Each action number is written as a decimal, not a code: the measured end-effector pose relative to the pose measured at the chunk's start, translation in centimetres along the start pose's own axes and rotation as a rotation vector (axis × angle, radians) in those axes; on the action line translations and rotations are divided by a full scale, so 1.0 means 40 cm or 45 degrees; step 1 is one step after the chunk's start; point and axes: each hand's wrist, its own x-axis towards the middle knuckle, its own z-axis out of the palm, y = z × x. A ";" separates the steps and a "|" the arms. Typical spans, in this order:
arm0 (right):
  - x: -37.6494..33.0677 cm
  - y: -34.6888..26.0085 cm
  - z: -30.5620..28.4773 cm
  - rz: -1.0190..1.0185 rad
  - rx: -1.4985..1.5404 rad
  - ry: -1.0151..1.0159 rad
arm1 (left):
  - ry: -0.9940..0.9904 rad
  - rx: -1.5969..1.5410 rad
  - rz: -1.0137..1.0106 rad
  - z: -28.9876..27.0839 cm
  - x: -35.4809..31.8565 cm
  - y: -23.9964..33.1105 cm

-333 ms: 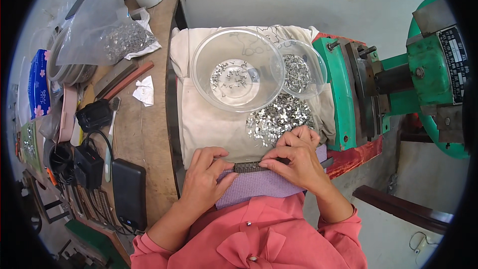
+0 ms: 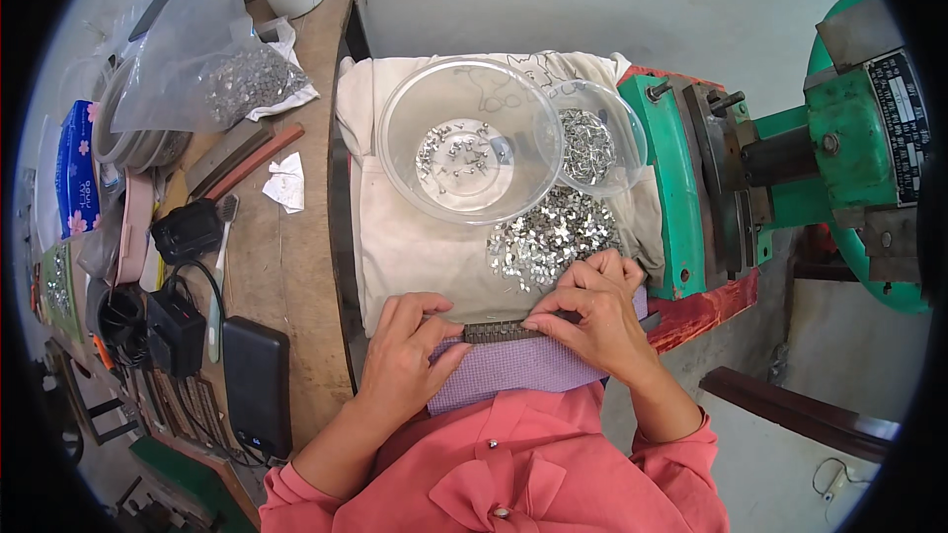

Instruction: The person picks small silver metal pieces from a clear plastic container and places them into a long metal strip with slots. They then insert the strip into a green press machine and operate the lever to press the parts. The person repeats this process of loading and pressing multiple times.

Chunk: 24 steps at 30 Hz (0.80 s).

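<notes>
A short dark metal bar with a row of slots (image 2: 494,333) lies across the near edge of the cloths, in front of my body. My left hand (image 2: 400,350) grips its left end between thumb and fingers. At the bar's right end, my right hand (image 2: 597,311) is closed in a pinch, its thumb and forefinger against the top; anything between those fingertips is hidden. Just beyond my right hand spreads a loose pile of small shiny metal pieces (image 2: 553,237). Under the bar is a purple checked cloth (image 2: 513,370).
Behind the pile stand a large clear plastic bowl (image 2: 393,178) with a few small metal parts and a smaller clear tub (image 2: 635,153) holding more. A green machine (image 2: 681,197) borders the right. On the left, a wooden table (image 2: 306,286) carries a black power bank (image 2: 257,385) and tools.
My right hand has shifted slightly to the right along the bar, uncovering more of its slots. The left hand and the bar look unmoved.
</notes>
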 end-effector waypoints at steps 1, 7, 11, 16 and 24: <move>-0.001 0.001 0.002 -0.002 0.009 -0.004 | 0.001 0.002 0.003 0.001 -0.001 -0.001; -0.009 0.011 0.016 -0.018 0.066 -0.032 | 0.001 0.008 0.013 0.001 -0.001 -0.004; -0.014 0.017 0.021 -0.033 0.083 -0.031 | -0.001 0.001 0.011 0.000 -0.002 -0.004; -0.011 0.005 0.036 -0.056 0.054 0.016 | -0.006 0.004 0.015 0.000 -0.001 -0.004; -0.004 0.011 0.017 -0.011 0.109 -0.096 | -0.002 0.006 0.025 0.000 -0.002 -0.008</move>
